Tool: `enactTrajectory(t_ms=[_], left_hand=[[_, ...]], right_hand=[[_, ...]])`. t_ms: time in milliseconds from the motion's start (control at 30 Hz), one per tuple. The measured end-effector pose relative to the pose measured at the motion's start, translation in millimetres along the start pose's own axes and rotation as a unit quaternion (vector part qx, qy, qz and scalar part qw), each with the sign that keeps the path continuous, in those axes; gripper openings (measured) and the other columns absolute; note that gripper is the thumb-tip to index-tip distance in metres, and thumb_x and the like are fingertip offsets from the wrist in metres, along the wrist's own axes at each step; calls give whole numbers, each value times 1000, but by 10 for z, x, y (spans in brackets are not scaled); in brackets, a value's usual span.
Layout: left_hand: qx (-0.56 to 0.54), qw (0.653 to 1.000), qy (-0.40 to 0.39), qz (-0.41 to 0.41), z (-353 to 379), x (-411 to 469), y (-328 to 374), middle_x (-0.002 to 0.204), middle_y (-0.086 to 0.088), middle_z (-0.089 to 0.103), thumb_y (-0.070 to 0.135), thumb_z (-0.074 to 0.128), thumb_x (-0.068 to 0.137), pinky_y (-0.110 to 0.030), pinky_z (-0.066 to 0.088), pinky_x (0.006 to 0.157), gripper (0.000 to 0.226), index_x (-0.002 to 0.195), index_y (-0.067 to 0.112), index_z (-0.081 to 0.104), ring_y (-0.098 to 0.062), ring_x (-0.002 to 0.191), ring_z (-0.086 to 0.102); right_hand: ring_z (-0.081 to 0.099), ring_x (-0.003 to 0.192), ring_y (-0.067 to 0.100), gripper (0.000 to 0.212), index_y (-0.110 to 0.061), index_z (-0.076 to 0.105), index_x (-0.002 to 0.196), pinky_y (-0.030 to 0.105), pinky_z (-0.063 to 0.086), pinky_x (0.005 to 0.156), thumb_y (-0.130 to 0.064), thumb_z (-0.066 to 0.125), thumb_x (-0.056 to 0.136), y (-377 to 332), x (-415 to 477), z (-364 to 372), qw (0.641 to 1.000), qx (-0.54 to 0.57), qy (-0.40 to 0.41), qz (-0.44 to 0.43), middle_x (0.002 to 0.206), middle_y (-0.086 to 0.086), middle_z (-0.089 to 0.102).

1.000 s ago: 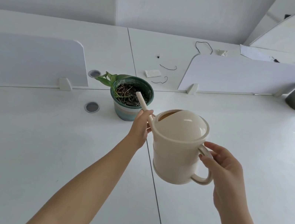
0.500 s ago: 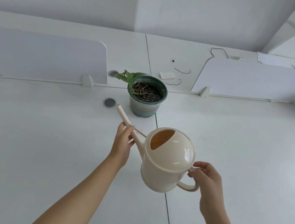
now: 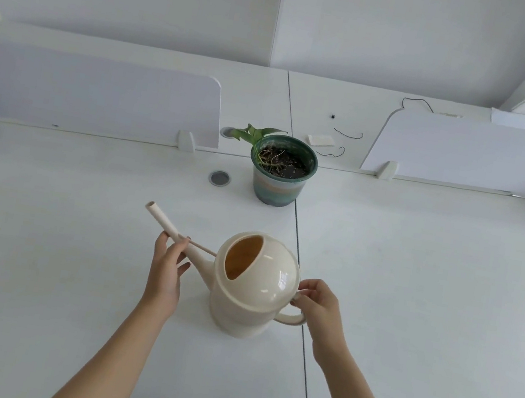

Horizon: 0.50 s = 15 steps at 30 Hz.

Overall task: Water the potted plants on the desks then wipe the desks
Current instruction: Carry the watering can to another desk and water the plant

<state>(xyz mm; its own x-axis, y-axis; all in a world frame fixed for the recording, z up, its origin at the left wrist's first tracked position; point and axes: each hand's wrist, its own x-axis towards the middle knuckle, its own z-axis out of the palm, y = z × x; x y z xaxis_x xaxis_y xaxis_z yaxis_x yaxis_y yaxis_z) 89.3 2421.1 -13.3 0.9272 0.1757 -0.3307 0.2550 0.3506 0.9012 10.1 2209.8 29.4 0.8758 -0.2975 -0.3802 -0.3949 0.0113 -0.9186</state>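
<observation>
As right hand (image 3: 319, 307) grips watering can (image 3: 253, 287), left fingers (image 3: 172, 250) on spout (image 3: 164, 219)

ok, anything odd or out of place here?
Loose black wire scraps and a small white block litter the far desk behind the green pot, whose roots lie bare on the soil. No spills.
</observation>
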Motion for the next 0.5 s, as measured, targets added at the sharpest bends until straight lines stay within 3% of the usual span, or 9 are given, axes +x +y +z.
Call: enactTrajectory(t_ms=[100, 333, 500], left_hand=[[-13, 1000, 22, 8, -116, -53, 8, 113, -3, 51, 17, 43, 93, -32, 35, 91, 44, 136, 10, 36, -20, 105, 47], [-11, 998, 54, 10, -310, -109, 30, 114, -3, 51, 17, 43, 93, -36, 33, 96, 45, 137, 12, 35, -19, 110, 47], [-8, 998, 69, 1, -386, -157, 15, 117, -4, 52, 18, 43, 94, -34, 34, 93, 45, 138, 14, 34, -21, 109, 48]], right_hand=[[51, 68, 17, 18, -12, 53, 76, 13, 41, 51, 5, 52, 81, 25, 25, 79, 1000, -15, -26, -6, 67, 5, 53], [46, 68, 18, 19, -13, 52, 76, 24, 34, 59, 6, 51, 81, 70, 37, 217, 998, -32, -58, -7, 65, 4, 50], [49, 67, 15, 18, -15, 52, 76, 21, 36, 60, 2, 52, 83, 57, 48, 265, 997, -38, -70, -13, 67, 3, 51]])
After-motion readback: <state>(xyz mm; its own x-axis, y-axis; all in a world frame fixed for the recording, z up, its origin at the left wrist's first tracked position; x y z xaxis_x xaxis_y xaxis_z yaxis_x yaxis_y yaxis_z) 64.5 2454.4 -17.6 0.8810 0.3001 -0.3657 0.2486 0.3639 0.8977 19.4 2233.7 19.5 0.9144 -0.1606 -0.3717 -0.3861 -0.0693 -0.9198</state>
